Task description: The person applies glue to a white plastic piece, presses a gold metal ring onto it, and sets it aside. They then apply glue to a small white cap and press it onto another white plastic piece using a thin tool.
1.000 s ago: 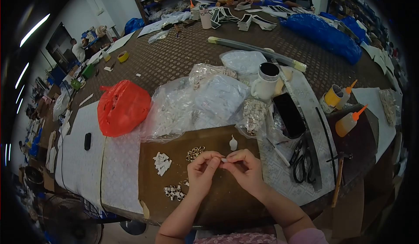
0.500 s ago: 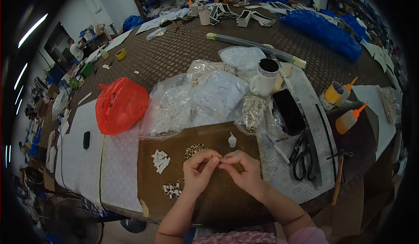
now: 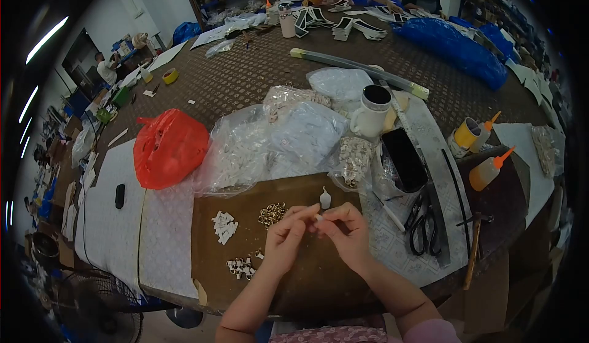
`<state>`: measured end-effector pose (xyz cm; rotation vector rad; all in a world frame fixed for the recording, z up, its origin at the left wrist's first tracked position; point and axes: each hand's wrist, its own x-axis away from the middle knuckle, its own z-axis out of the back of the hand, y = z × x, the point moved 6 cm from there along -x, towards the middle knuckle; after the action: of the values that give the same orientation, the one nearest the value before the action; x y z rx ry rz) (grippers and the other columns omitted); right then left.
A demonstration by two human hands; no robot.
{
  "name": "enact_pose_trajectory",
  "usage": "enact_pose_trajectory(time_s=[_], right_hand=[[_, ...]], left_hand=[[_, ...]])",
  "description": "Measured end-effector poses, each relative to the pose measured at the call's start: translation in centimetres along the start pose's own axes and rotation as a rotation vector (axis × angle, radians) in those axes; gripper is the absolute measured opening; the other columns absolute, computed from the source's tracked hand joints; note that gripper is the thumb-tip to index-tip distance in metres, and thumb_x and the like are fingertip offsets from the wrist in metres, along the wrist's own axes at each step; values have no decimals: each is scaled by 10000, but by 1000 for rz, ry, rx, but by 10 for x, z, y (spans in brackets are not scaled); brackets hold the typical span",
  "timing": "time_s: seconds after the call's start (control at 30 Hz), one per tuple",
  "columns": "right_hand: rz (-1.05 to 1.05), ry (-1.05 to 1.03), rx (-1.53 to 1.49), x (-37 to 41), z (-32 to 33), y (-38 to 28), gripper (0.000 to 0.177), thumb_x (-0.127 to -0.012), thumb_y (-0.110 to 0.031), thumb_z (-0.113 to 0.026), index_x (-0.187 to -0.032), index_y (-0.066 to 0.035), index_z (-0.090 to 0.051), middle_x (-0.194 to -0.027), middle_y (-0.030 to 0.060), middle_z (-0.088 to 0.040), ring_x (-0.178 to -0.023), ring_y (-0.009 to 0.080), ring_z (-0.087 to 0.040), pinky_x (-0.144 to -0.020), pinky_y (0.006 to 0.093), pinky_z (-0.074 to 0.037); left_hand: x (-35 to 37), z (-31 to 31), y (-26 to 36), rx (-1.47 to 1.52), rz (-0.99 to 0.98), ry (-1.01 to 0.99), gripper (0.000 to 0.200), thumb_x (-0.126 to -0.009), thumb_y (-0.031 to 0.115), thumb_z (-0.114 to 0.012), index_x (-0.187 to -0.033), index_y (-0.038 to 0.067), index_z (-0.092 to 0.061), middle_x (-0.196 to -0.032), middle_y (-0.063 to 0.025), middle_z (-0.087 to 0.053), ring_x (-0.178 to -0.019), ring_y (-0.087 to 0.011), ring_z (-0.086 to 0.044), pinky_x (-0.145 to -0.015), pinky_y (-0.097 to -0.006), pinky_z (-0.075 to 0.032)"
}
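Where the two meet at lower centre of the frame, left hand (image 3: 284, 240) and right hand (image 3: 347, 234) pinch a small white piece (image 3: 318, 218) between fingertips, over the brown board (image 3: 307, 282). Gold rings (image 3: 272, 214) lie just left; a white bottle (image 3: 325, 199) stands just above.

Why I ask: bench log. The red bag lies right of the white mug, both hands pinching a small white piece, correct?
No: in the head view the red bag lies left of the white mug. The rest holds.
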<state>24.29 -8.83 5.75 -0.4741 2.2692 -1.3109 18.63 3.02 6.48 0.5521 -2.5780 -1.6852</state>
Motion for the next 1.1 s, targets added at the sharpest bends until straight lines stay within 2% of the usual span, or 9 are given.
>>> enact_pose_trajectory(time_s=[0.03,0.1,0.3,0.4,0.53,0.6,0.9,1.0,1.1], right_hand=[[-40,-2,-114,-1,1,1,163,-846,40,-630,-932,-26,-509,-924,96,-628,-819,143,-623,-699,258,-522],[-20,-62,-134,-2,0,0,167,-851,34,-624,-935,-33,-497,-939,102,-620,-823,149,-626,-702,261,-525],[66,-67,34,3,-4,0,185,-835,45,-640,-931,-30,-500,-988,107,-592,-836,140,-618,-730,256,-526],[143,-50,176,5,-1,2,203,-813,62,-660,-920,-27,-512,-994,104,-586,-848,128,-611,-744,244,-518],[231,-26,341,5,-1,-4,213,-792,68,-682,-909,-24,-529,-989,103,-588,-859,118,-606,-745,230,-505],[258,-35,355,5,-3,-7,215,-790,60,-689,-911,-22,-530,-984,104,-589,-847,117,-606,-739,229,-502],[297,-21,401,6,-6,-14,216,-767,35,-723,-894,-8,-553,-934,111,-614,-811,126,-615,-707,229,-498],[302,-15,420,5,-7,-17,216,-764,38,-723,-891,-6,-554,-926,111,-618,-809,128,-617,-707,231,-501],[305,-11,444,5,-7,-15,214,-769,44,-716,-891,-7,-547,-938,113,-615,-818,131,-620,-716,233,-508]], left_hand=[[-1,0,1,68,15,8,204,-928,55,-542,-1103,-13,-621,-1018,-51,-578,-831,-116,-559,-756,-248,-463],[-1,-1,3,203,48,24,196,-938,67,-527,-1094,-8,-618,-1016,-52,-587,-829,-116,-566,-760,-258,-471],[4,10,-1,30,-20,66,114,-909,11,-555,-997,-11,-624,-986,-72,-617,-872,-119,-588,-791,-251,-479],[5,6,9,-94,-117,49,136,-875,-36,-586,-1005,-19,-625,-964,-73,-630,-883,-122,-599,-795,-242,-479],[9,8,9,-226,-163,139,165,-838,-70,-619,-997,-29,-636,-968,-82,-640,-872,-125,-610,-767,-233,-483],[9,5,14,-328,-252,131,168,-825,-77,-633,-985,-31,-645,-974,-89,-643,-864,-123,-613,-745,-227,-487],[11,8,13,-413,-303,162,149,-816,-73,-640,-954,-21,-661,-934,-96,-656,-801,-116,-618,-678,-217,-491],[11,4,19,-557,-384,159,146,-820,-62,-642,-957,-14,-661,-914,-92,-659,-804,-106,-614,-679,-218,-491],[13,8,11,-593,-286,218,158,-819,-67,-634,-961,-6,-667,-893,-96,-662,-802,-123,-623,-690,-235,-501]])
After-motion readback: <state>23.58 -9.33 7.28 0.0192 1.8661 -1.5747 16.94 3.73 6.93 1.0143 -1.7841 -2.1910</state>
